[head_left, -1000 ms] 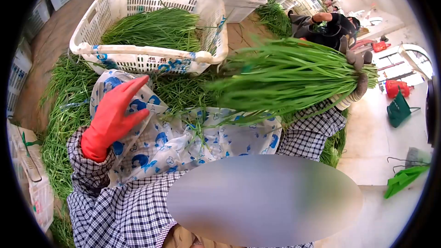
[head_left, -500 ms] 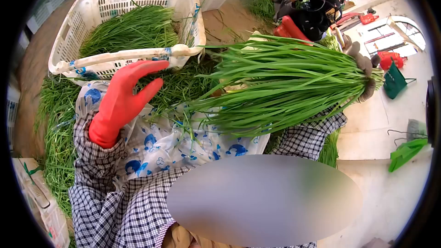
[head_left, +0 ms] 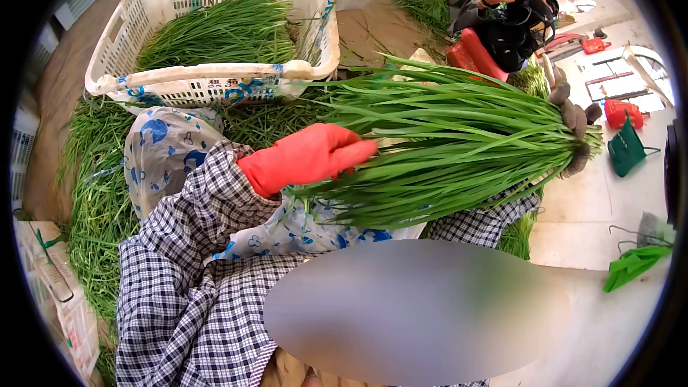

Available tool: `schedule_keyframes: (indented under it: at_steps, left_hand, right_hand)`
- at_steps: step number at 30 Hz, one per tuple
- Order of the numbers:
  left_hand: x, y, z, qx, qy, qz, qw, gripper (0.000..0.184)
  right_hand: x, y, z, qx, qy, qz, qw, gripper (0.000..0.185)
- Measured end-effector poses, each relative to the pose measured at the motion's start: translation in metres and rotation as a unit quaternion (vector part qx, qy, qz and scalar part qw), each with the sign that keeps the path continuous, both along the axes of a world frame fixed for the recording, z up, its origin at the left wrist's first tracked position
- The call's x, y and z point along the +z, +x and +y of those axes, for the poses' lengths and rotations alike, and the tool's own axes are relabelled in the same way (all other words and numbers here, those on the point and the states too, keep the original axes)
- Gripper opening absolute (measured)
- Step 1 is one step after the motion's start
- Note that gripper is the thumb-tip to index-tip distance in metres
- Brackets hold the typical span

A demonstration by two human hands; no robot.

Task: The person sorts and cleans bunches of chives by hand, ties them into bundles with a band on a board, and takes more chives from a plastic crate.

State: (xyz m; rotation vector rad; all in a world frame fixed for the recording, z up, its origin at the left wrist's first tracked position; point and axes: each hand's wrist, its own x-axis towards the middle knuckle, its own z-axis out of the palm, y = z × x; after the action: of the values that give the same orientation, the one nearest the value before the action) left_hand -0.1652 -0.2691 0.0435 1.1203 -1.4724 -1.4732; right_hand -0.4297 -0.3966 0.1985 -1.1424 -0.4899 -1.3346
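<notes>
My right hand (head_left: pixel 573 118), in a dark grey-brown glove, is closed around the stem end of a big bunch of garlic chives (head_left: pixel 444 136). The long green leaves fan out to the left, over my lap. My left hand (head_left: pixel 312 158) wears a red rubber glove and is at the leaf tips of the bunch, fingers stretched forward and a little apart. Whether it touches the leaves is hard to tell. Beneath it, a clear plastic apron (head_left: pixel 301 229) with blue prints covers my lap.
Ahead on the left stands a white plastic basket (head_left: pixel 215 75) with chives inside. Loose green leaves (head_left: pixel 93 244) cover the floor at my left. A person in black (head_left: pixel 502 25) sits further back by a red seat (head_left: pixel 476 54). A green bag (head_left: pixel 627 143) lies at right.
My left hand has swung right and slightly down, from near the basket's rim to the chives' leaf tips. My right hand still grips the bunch. The view has shifted slightly.
</notes>
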Motion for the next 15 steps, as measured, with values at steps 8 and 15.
schedule_keyframes:
  at_steps: [8, 15]
  left_hand:
    - [0.008, 0.008, 0.011, -0.031, 0.117, 0.17, 0.978, 0.027]
    - [0.021, 0.012, 0.021, 0.075, 0.136, 0.261, 0.953, 0.024]
  right_hand:
    - [-0.007, 0.002, 0.0, -0.039, -0.009, 0.032, 0.999, 0.065]
    - [-0.018, 0.012, -0.003, -0.011, 0.019, -0.024, 0.999, 0.062]
